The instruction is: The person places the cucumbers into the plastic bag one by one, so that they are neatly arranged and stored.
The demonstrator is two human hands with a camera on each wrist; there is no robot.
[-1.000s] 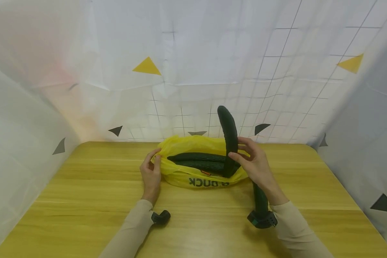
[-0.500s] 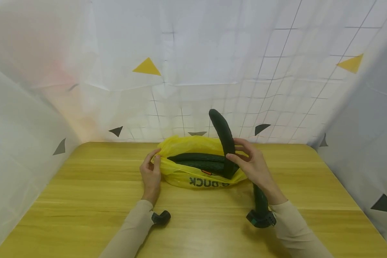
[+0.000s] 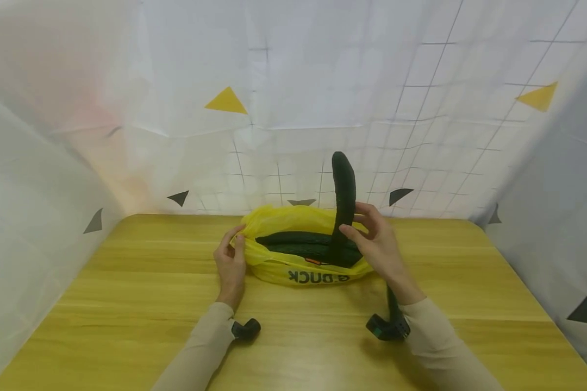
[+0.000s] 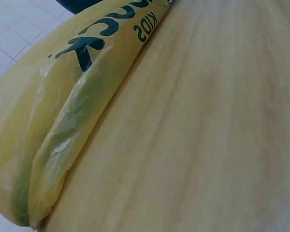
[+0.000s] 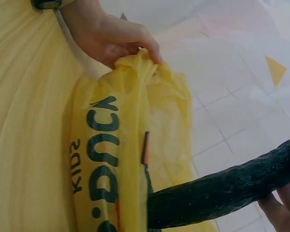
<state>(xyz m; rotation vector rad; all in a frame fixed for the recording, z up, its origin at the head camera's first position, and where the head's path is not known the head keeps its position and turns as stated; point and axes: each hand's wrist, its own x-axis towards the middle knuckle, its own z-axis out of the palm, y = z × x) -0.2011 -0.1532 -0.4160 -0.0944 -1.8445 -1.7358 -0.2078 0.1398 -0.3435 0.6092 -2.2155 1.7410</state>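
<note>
In the head view a yellow plastic bag (image 3: 269,273) with dark lettering lies on its side, its mouth facing up. My left hand (image 3: 231,269) pinches the bag's bunched left edge, which the right wrist view confirms. Between thumb and fingers, my right hand (image 3: 382,247) holds a dark green cucumber (image 3: 344,182) nearly upright, with its lower end inside the bag's mouth. Other cucumbers (image 3: 293,243) lie lengthwise in the bag, partly hidden by its front wall. In the left wrist view only the bag (image 4: 63,125) and table show; the left hand is out of that view.
One more cucumber (image 3: 393,304) lies on the wooden table (image 3: 127,304), partly hidden by my right wrist and its camera (image 3: 388,327). White sheets with grid lines and triangle marks (image 3: 227,101) enclose the table at the back and sides.
The held cucumber first leaned left, then was raised a little and swung more upright, its lower end moving left. My right hand shifted slightly up and left. The left hand kept its grip.
</note>
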